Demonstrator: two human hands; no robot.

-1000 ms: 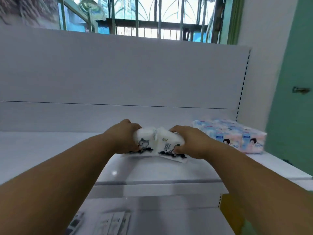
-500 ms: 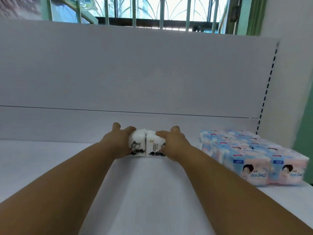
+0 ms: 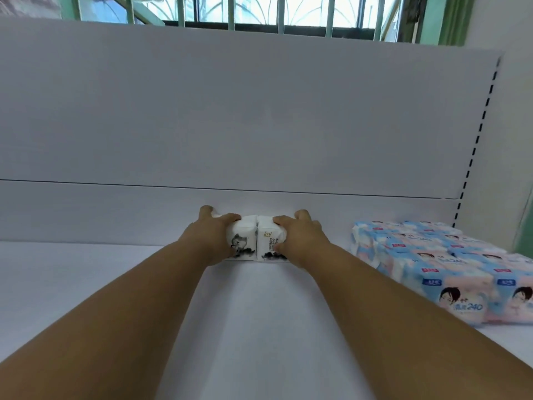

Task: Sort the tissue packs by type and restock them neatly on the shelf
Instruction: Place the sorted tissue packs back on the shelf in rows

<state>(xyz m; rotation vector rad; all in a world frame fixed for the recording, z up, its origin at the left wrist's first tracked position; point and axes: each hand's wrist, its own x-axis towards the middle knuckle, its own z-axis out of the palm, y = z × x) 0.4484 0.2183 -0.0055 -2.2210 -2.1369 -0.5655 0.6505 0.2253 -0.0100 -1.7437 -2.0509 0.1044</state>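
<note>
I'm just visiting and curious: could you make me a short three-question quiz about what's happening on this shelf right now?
1. True or false: the left hand and the right hand each grip one of the two white packs.
2. On which side of the shelf do the blue-and-pink packs lie?
A. Right
B. Left
C. Centre
3. What stands directly behind the white packs?

Key:
1. True
2. A
3. The shelf's white back panel.

Both my arms reached straight forward; left hand and right hand had fingers curled over, gripping inward.
</note>
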